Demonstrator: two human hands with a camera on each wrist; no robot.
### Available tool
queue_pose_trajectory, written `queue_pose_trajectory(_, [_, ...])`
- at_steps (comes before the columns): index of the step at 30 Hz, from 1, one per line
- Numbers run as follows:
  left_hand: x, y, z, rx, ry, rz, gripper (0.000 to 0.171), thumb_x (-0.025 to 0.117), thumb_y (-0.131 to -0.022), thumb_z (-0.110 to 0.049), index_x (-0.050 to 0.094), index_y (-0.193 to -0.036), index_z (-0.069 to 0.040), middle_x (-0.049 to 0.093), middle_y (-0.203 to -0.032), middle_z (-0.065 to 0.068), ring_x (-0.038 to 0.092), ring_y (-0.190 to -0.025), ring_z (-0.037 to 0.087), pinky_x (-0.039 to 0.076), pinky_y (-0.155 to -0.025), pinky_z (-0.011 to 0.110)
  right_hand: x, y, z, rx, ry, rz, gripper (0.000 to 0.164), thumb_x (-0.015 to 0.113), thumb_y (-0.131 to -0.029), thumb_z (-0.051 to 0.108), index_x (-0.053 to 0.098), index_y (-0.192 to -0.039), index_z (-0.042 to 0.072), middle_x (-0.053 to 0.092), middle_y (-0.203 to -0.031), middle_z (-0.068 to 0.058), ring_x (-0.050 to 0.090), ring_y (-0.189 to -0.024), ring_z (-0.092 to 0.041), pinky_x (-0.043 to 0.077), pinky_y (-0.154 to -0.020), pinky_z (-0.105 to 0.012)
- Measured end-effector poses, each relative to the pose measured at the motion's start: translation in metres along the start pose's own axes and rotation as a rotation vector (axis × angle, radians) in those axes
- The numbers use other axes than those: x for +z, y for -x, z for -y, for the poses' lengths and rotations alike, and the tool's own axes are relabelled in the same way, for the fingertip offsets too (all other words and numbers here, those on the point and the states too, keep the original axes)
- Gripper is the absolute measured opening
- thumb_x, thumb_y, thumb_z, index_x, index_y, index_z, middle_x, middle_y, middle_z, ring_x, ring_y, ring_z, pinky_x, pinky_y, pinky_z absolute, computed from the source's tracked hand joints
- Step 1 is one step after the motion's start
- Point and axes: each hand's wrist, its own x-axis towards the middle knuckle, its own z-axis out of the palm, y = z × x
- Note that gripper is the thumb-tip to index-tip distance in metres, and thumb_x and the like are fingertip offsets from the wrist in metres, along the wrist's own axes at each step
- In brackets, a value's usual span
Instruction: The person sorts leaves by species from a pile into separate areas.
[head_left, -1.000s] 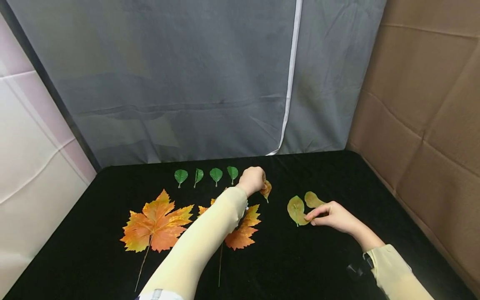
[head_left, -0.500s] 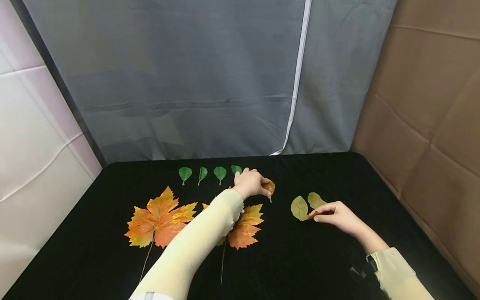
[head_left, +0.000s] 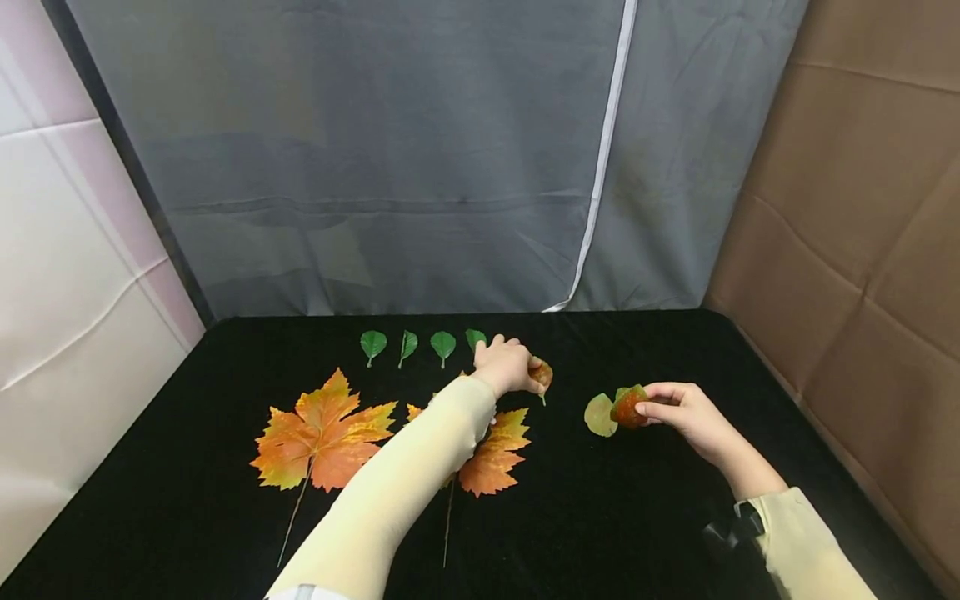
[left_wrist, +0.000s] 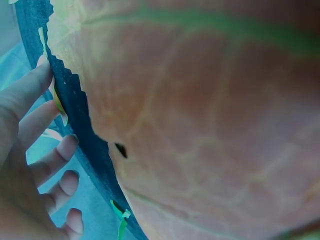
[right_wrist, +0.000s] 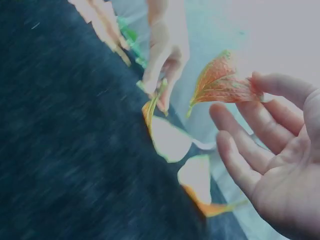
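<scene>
My left hand [head_left: 508,367] reaches to the back middle of the table and pinches a small brown-orange leaf [head_left: 543,377] between thumb and forefinger, other fingers spread. The left wrist view shows that leaf [left_wrist: 59,102] edge-on at the fingertips. On the right, my right hand [head_left: 684,410] pinches a reddish leaf [head_left: 628,407] by its edge, raised over the table. In the right wrist view this leaf [right_wrist: 222,82] hangs between thumb and fingers, stem pointing away from the hand. A yellow-green leaf [head_left: 599,415] lies just left of it; another is mostly hidden behind the held one.
Several small green leaves [head_left: 442,343] lie in a row at the back of the black-covered table [head_left: 570,517]. Two large orange maple leaves with long stems lie in front: one [head_left: 322,433] at left, the other [head_left: 495,454] partly under my left arm. A grey curtain [head_left: 375,167] stands behind.
My right hand has lifted the leaf off the table beside the yellow-green ones and turned its reddish face into view. My left hand's fingers have spread, its leaf staying about where it was.
</scene>
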Motion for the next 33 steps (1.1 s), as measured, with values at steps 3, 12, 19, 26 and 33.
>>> queue_pose_trajectory(3, [0.0, 0.0, 0.001, -0.011, -0.003, 0.0, 0.048, 0.075, -0.075, -0.058, 0.073, -0.116, -0.032, 0.06, -0.11, -0.001, 0.046, -0.109, 0.025, 0.033, -0.092, 0.047, -0.002, -0.016, 0.009, 0.052, -0.141, 0.07, 0.024, 0.052, -0.096, -0.004, 0.07, -0.097, 0.012, 0.071, -0.093, -0.002, 0.069, -0.083, -0.014, 0.056, -0.076, -0.033])
queue_pose_trajectory(12, [0.004, -0.006, 0.003, -0.04, 0.006, 0.008, 0.05, 0.076, -0.074, -0.059, 0.072, -0.114, -0.029, 0.059, -0.115, 0.0, 0.045, -0.111, 0.025, 0.033, -0.093, 0.047, 0.004, -0.076, 0.022, 0.344, -0.237, 0.119, 0.018, 0.049, -0.096, -0.002, 0.065, -0.094, 0.006, 0.066, -0.089, -0.009, 0.069, -0.08, -0.021, 0.058, -0.069, -0.035])
queue_pose_trajectory(19, [0.002, -0.002, -0.001, -0.049, -0.005, 0.025, 0.052, 0.075, -0.076, -0.059, 0.07, -0.12, -0.032, 0.058, -0.117, -0.001, 0.045, -0.113, 0.025, 0.033, -0.094, 0.047, 0.008, -0.107, 0.002, 0.465, -0.143, 0.072, 0.008, 0.053, -0.094, 0.001, 0.061, -0.095, 0.001, 0.064, -0.079, -0.007, 0.065, -0.067, -0.016, 0.057, -0.064, -0.031])
queue_pose_trajectory(26, [0.005, -0.003, -0.002, -0.062, -0.012, 0.027, 0.048, 0.075, -0.075, -0.059, 0.071, -0.117, -0.035, 0.058, -0.115, -0.002, 0.046, -0.111, 0.024, 0.032, -0.092, 0.047, 0.014, -0.125, -0.016, 0.487, 0.019, 0.049, 0.008, 0.056, -0.091, 0.001, 0.059, -0.097, -0.003, 0.064, -0.074, -0.006, 0.064, -0.064, -0.015, 0.056, -0.059, -0.029])
queue_pose_trajectory(33, [0.003, -0.004, -0.002, -0.053, -0.009, 0.029, 0.048, 0.075, -0.076, -0.059, 0.07, -0.118, -0.037, 0.058, -0.114, -0.002, 0.046, -0.11, 0.024, 0.032, -0.092, 0.047, 0.017, -0.137, -0.027, 0.398, 0.251, 0.045, 0.01, 0.06, -0.087, 0.001, 0.063, -0.093, -0.007, 0.06, -0.066, -0.003, 0.061, -0.056, -0.012, 0.054, -0.052, -0.027])
